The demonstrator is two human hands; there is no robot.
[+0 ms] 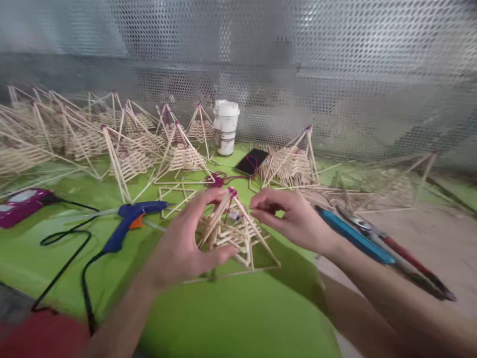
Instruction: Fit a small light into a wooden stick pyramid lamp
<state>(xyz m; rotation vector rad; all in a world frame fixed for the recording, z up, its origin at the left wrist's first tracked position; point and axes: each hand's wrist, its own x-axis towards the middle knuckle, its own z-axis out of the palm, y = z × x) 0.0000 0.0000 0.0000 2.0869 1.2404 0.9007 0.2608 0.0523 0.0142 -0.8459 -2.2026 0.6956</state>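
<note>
Holding: the left hand [186, 243] cups a stick pyramid [233, 233] from its left side, fingers curled around the sloping struts, thumb up near the apex.
Right hand: the right hand [286, 214] pinches with fingertips drawn narrow just beside the pyramid's top, where a magenta thread [232, 191] is wound; whether it grips a stick or the thread is too blurred to tell.
Pyramid's place: on the green mat [231, 318], low and central, between both hands.
Left of it: a blue glue gun [130, 219] lies on the mat, its black cord [74, 258] looping toward the near edge.
Right of it: a blue-handled tool [354, 236] lies near the right forearm.
Behind: more finished stick pyramids [122, 144], a white cup [225, 128], a dark phone [252, 161], a perforated metal wall [335, 74].
</note>
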